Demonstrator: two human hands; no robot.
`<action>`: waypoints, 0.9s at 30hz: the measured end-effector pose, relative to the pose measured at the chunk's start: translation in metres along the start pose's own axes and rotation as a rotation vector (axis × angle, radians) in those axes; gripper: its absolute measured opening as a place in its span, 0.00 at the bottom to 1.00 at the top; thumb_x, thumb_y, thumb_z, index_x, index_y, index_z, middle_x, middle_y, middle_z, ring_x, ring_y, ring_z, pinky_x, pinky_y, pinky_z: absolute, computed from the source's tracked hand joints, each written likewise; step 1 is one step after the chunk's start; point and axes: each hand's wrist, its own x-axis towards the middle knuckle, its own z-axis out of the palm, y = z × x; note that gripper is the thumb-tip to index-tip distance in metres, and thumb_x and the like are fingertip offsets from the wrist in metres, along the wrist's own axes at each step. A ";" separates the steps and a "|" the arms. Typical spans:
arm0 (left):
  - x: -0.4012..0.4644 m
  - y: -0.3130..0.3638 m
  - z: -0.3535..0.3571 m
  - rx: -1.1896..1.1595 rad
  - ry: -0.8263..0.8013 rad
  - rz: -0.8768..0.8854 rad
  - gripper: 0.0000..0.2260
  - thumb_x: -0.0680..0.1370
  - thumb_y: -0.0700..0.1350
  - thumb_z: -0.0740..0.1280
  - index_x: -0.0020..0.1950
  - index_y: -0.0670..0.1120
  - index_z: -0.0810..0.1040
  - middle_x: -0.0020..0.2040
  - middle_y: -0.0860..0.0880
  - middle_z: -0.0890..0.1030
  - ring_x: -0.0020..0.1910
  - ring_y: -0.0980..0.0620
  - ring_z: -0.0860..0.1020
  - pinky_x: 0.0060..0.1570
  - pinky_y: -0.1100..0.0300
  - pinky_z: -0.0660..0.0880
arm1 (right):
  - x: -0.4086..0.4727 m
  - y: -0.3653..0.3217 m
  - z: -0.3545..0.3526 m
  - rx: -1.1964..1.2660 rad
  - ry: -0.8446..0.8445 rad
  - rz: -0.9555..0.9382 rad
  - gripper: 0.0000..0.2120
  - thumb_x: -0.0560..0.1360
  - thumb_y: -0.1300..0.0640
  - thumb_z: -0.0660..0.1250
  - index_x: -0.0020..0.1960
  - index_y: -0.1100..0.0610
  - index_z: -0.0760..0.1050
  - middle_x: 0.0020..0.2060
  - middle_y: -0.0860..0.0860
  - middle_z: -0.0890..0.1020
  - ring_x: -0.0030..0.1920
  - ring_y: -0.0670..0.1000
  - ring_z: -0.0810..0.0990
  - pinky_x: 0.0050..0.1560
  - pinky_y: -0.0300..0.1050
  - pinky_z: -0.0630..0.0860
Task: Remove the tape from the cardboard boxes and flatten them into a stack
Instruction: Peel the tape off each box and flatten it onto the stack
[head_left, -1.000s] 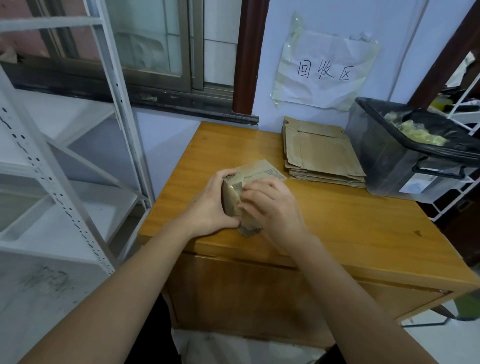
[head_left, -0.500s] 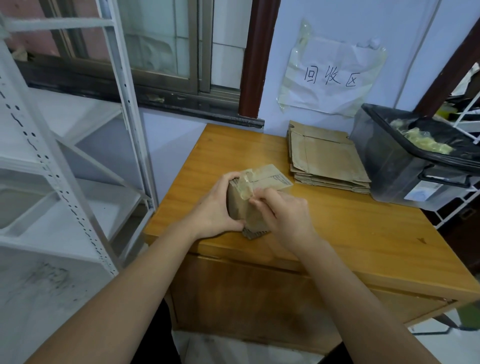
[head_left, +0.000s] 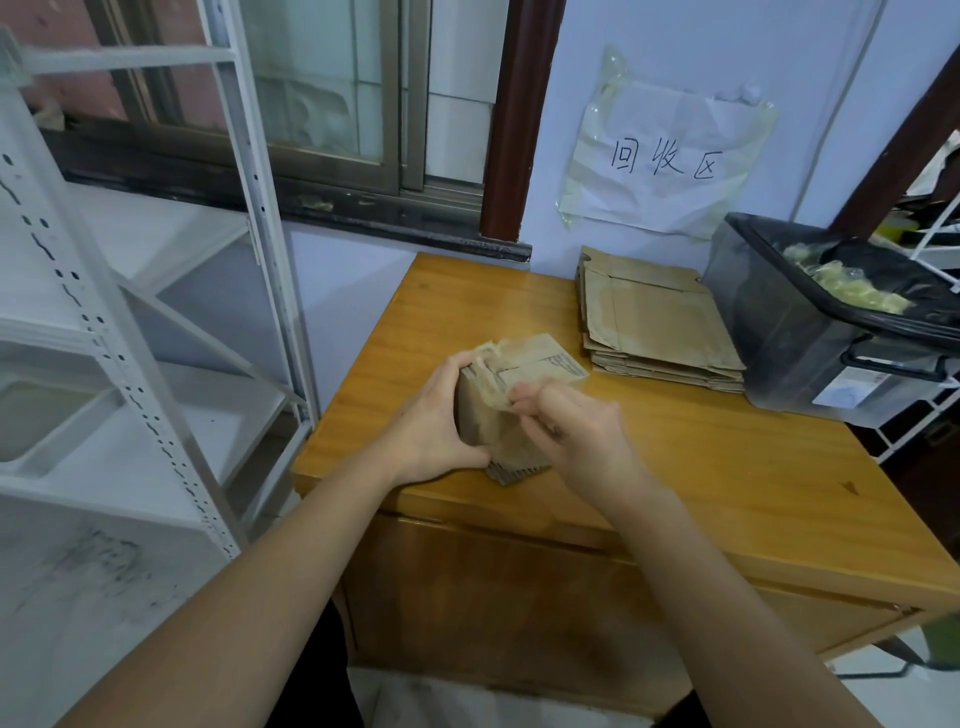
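Note:
A small brown cardboard box (head_left: 524, 364) with a printed label stands on the wooden table (head_left: 727, 467), near its front left. My left hand (head_left: 434, 415) grips the box's left side. My right hand (head_left: 576, 426) pinches a strip of clear tape (head_left: 491, 382) that is partly peeled from the box's near top edge. A stack of flattened cardboard boxes (head_left: 660, 322) lies at the back of the table against the wall.
A dark plastic bin (head_left: 810, 353) lined with a black bag and holding crumpled tape stands at the table's back right. A white metal shelf rack (head_left: 130, 312) stands to the left. A paper sign (head_left: 665, 156) hangs on the wall.
My right hand has peeled the tape off the box's top edge and pulled it toward me. My left hand keeps its hold on the box.

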 end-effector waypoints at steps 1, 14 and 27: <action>0.000 0.000 0.000 0.005 0.000 0.004 0.50 0.63 0.54 0.84 0.76 0.66 0.55 0.72 0.60 0.70 0.67 0.55 0.73 0.63 0.49 0.77 | 0.001 -0.001 -0.001 0.024 0.024 0.051 0.02 0.79 0.63 0.69 0.47 0.61 0.78 0.51 0.50 0.86 0.54 0.46 0.85 0.45 0.51 0.84; -0.002 0.001 -0.001 0.011 -0.004 0.016 0.49 0.64 0.54 0.83 0.75 0.67 0.55 0.70 0.60 0.69 0.63 0.54 0.75 0.60 0.48 0.79 | 0.006 -0.003 0.012 -0.131 0.006 -0.040 0.04 0.78 0.57 0.74 0.45 0.55 0.81 0.48 0.46 0.85 0.47 0.50 0.80 0.45 0.46 0.77; -0.002 0.000 -0.002 -0.005 0.000 0.037 0.46 0.67 0.52 0.83 0.73 0.69 0.56 0.68 0.61 0.70 0.63 0.58 0.73 0.61 0.52 0.77 | 0.015 -0.004 0.003 -0.168 0.076 -0.015 0.07 0.80 0.64 0.66 0.51 0.56 0.81 0.48 0.49 0.85 0.43 0.50 0.84 0.30 0.51 0.77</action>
